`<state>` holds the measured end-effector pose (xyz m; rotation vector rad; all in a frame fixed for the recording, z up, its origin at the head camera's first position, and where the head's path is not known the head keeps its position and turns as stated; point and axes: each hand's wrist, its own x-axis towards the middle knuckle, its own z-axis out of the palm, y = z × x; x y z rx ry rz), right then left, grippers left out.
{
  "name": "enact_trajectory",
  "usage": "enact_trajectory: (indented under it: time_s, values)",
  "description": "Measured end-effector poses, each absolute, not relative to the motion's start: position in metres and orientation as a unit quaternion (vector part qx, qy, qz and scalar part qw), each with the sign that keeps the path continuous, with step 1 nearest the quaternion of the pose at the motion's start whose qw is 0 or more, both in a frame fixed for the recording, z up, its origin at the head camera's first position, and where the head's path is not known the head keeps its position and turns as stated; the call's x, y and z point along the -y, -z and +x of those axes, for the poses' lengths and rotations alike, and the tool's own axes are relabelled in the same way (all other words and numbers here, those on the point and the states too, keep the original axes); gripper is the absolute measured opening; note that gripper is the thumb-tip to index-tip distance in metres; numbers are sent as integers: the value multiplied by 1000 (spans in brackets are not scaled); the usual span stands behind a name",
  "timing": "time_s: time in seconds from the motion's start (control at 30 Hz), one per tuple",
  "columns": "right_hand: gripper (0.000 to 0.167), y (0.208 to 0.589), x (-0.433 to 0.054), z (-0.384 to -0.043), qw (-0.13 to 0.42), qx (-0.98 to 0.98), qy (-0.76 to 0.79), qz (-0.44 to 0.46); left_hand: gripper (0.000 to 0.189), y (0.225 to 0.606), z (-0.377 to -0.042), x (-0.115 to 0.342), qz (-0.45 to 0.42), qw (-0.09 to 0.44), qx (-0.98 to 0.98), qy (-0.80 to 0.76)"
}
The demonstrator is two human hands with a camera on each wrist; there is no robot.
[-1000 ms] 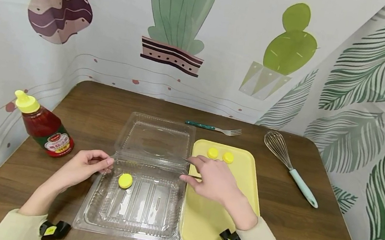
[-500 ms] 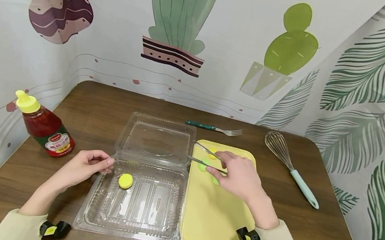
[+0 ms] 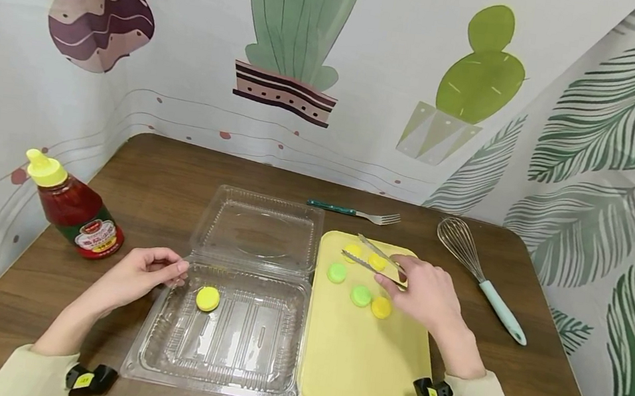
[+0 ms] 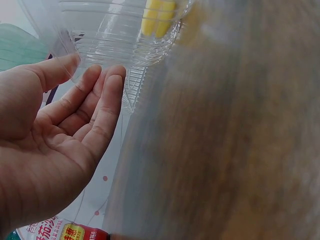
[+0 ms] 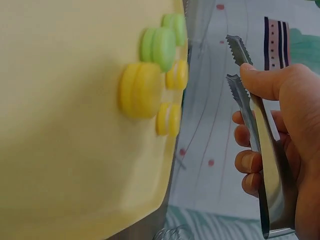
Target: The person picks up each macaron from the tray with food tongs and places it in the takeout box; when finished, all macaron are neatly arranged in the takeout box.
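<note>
My right hand [image 3: 428,293] grips a pair of metal tongs [image 5: 272,165], whose serrated tips stand apart with nothing between them. They hover over the far part of a yellow tray [image 3: 361,371]. On that tray lie two green macarons, one being the nearer green macaron [image 3: 361,295], and three yellow ones, including a yellow macaron [image 3: 381,307] by the right hand. A clear plastic container [image 3: 222,373] lies opened flat to the left, with one yellow macaron [image 3: 208,299] inside. At its left hinge corner my left hand [image 3: 141,275] pinches the edge between thumb and fingers.
A ketchup bottle [image 3: 80,217] with a yellow cap stands at the left. Behind the container and tray lies a fork [image 3: 354,213] with a green handle. A whisk [image 3: 481,280] lies right of the tray. Patterned cloth [image 3: 193,41] hangs behind the table.
My right hand has moved right with the tongs, from the container's right edge to above the tray. More macarons there have come into view. The left hand stays at the container's edge.
</note>
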<state>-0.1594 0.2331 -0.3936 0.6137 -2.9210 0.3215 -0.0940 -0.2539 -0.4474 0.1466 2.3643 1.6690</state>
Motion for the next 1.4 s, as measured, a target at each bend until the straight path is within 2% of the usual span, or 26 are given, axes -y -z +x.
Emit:
enact_trajectory:
  time_s: [0.53, 1.4]
  values:
    - [44, 418, -272, -163, 54, 980, -101, 161, 30, 449, -93, 254, 52, 123, -809, -572]
    - [38, 427, -280, -162, 22, 983, -101, 149, 30, 450, -94, 254, 53, 119, -808, -575]
